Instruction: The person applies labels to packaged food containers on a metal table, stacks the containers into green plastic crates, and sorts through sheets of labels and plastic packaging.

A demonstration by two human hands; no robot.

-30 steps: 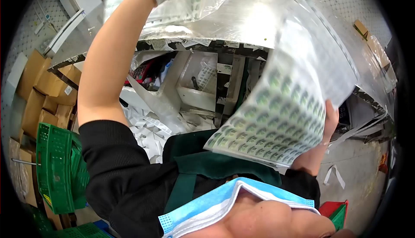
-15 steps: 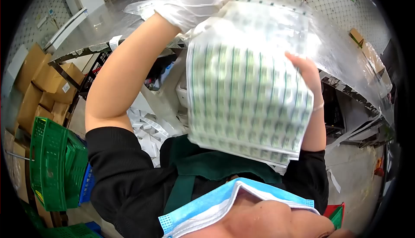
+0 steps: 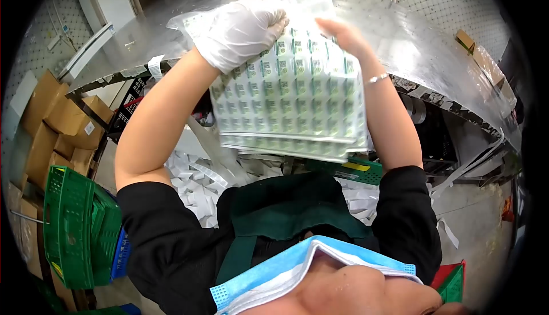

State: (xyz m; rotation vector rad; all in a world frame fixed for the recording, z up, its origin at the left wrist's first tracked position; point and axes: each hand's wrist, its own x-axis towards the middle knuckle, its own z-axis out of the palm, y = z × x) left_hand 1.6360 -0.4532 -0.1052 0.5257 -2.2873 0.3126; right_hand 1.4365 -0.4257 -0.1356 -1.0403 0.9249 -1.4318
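Note:
A stack of label sheets (image 3: 297, 94), printed with rows of small green labels and square codes, hangs tilted in front of my chest. Several bottom edges fan slightly apart. In its white glove, my left hand (image 3: 240, 32) is closed on the upper left part of the stack. A clear plastic layer (image 3: 191, 23) sticks out beyond that glove. My bare right hand (image 3: 349, 37) grips the upper right edge, its fingers partly hidden by the sheets.
A metal-topped table (image 3: 154, 26) curves behind the sheets. White paper strips (image 3: 197, 183) are heaped below. Green crates (image 3: 68, 223) and cardboard boxes (image 3: 66, 109) stand at left. Another green crate (image 3: 366, 172) sits under the table.
The stack has moved left and away from my body, and its lower edges have fanned out. My right hand has moved up and left to its top edge; my left hand is slightly lower.

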